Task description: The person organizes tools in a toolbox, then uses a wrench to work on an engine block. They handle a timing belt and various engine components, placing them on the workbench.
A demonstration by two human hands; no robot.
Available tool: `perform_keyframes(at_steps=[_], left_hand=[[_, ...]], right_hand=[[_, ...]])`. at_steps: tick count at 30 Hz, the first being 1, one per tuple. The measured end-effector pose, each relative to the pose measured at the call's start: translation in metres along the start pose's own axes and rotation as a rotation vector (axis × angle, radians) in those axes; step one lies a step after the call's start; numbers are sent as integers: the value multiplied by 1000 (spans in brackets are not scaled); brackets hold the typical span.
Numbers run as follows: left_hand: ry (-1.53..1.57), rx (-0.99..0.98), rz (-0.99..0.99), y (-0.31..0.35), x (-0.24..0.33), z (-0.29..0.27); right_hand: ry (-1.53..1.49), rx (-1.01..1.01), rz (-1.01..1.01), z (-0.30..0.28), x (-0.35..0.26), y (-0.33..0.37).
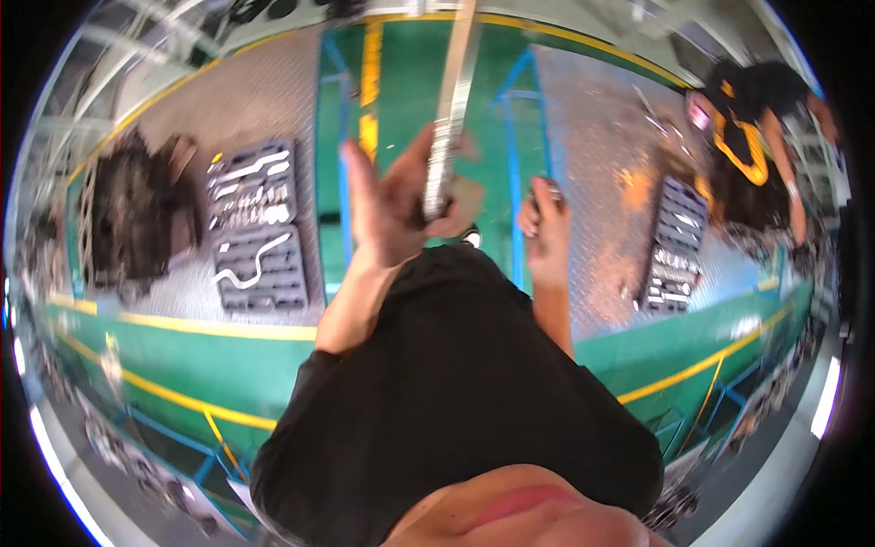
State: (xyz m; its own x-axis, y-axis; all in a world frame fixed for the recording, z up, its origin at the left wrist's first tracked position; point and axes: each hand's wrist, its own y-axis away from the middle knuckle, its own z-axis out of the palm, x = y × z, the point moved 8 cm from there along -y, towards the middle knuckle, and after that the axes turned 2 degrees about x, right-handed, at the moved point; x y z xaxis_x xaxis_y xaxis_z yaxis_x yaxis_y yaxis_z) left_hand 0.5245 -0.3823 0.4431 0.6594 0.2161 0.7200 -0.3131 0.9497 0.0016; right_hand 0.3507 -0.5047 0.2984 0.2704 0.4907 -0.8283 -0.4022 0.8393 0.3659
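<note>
My left hand (392, 205) is raised in front of my chest, its thumb stretched away from the smeared fingers. Those fingers curl around the lower end of a long, narrow bar (447, 137), silvery and ribbed below, tan further up. The bar rises to the top edge of the view; motion blur hides its exact kind. Lower on the right, my right hand (547, 223) is closed, fingers bent inward. Something small and dark with a metallic glint shows at its fingertips, too small to name. Both hands are above the green floor between two workbenches.
On the left metal-topped bench (264, 100) lie an open tool case (260, 273) and a dark engine block (137, 214). The right bench (592, 118) bears another tool case (674, 246) and orange stains. A person in dark clothing (766, 100) leans over machinery there. Blue rails (513, 164) edge the benches.
</note>
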Motion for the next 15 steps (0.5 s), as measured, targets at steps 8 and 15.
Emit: perform_keyframes(at_steps=[8,15], left_hand=[[-81,-184,21,-10,18,31],[-16,-185,1,-7,10,25]], right_hand=[[-42,15,82,-2,13,9],[-58,-6,102,-9,14,6]])
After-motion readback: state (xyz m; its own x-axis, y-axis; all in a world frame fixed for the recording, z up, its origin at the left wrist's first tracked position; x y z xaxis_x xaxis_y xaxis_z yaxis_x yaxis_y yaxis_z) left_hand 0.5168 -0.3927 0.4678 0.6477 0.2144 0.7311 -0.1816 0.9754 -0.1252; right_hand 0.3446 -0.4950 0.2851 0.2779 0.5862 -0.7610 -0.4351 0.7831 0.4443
